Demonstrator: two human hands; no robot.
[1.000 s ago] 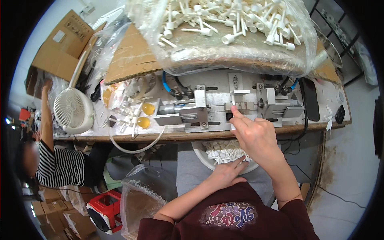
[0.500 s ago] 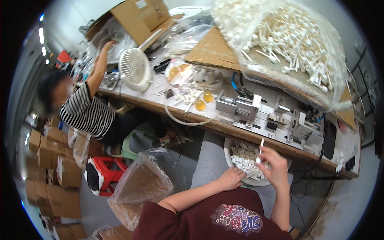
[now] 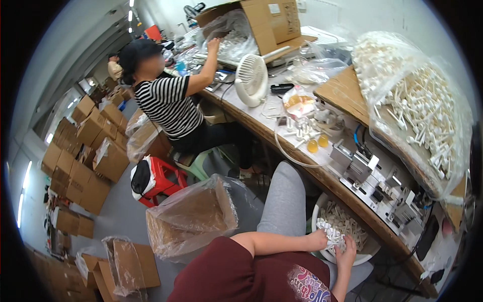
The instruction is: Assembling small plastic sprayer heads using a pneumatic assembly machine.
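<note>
A white basin [image 3: 315,213] stands below the bench edge, by my grey-trousered leg. It holds many off-white plastic sticks [image 3: 354,232], with a brighter white bunch [image 3: 333,239] on top at the near side. My left hand [image 3: 317,240] is curled against the left of that bunch; what its fingers hold, if anything, is hidden. On the bunch's right side, my right hand [image 3: 345,251] has its fingers bent round some of the white sticks. The two hands are close together, with the white pieces showing between them.
A metal fixture [image 3: 358,167] sits on the bench beside a big clear bag of white sticks [image 3: 427,118]. Two yellow domed pieces [image 3: 312,146] and a white fan [image 3: 251,80] are further left. A co-worker [image 3: 168,108] reaches into a carton. A plastic-lined box [image 3: 193,221] stands left of my leg.
The view has swung left. My right hand has come down from above the basin, where it held a white stick upright, to the white bunch beside my left hand.
</note>
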